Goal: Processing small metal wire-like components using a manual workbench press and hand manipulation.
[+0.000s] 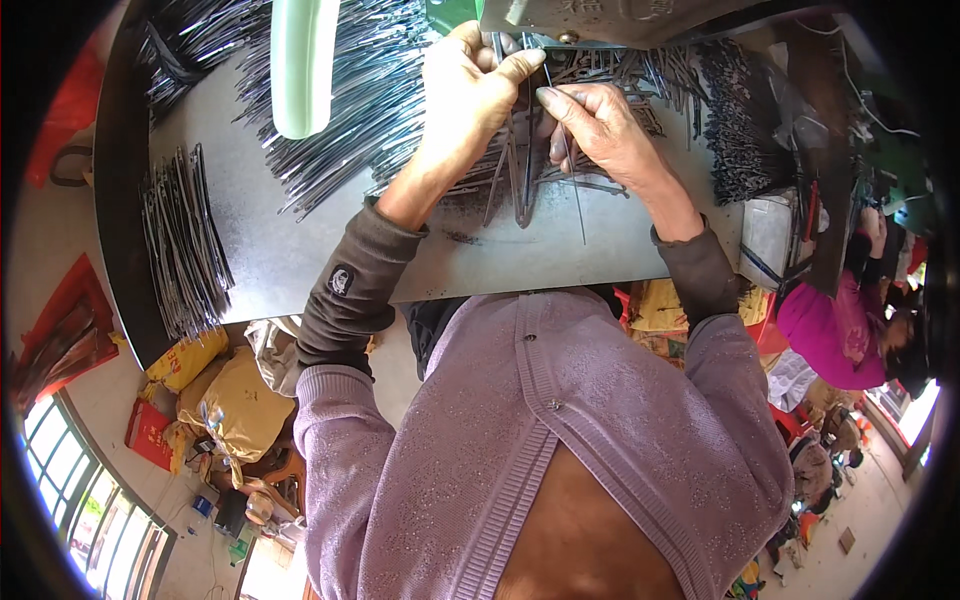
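My left hand (465, 95) is closed close to the machine's metal front, thumb and fingers pinching thin dark metal strips (525, 170) that hang down in a narrow V. Just to its right, my right hand (603, 130) is pinched round a thin dark metal rod (578, 205), whose lower end points toward the table's near edge. The far ends of both pieces are hidden by fingers and the machine (610, 18). More loose strips (590, 182) lie under and behind my right hand. What kind of part these strips are, I cannot make out.
Long dark strips (350, 120) spread over the metal table (330, 265) at left, beneath a pale green curved piece (302, 70). A separate bundle (185, 240) lies at the left edge. Dark strips (740, 125) are stacked at right. A person in magenta (835, 330) sits beyond.
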